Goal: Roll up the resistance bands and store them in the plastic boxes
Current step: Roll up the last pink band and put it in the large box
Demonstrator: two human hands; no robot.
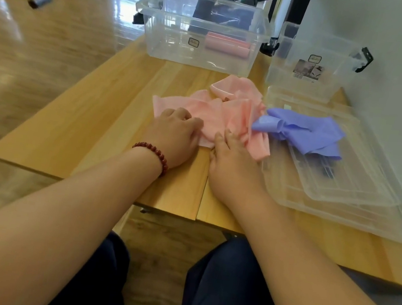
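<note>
Pink resistance band [216, 112], crumpled and unrolled, lies on the wooden worktop [92, 135] directly beyond and under the fingertips of both hands. The left hand [173, 137] rests knuckles-up on the band's near edge, its fingers [189, 121] curled and gripping the material; a red bead bracelet [155, 153] circles that wrist. The right hand [235, 163] lies just beside the left, its fingers [230, 137] reaching forward onto a fold of the same band; whether they pinch the fold or only press it cannot be told. Just right of the right fingers, and touching the pink band's far side, a purple resistance band [302, 134] lies bunched across a stack of clear lids [346, 191], which lie flat on the worktop on the outer side of the right hand. Well beyond the fingers of both hands stands a clear plastic box [170, 39], open at the top, with a rolled pink band [227, 45] lying on its floor toward the right end. A second clear plastic box [281, 67], also open, stands just right of the first, beyond the lids and farther from the right fingers than the purple band.
</note>
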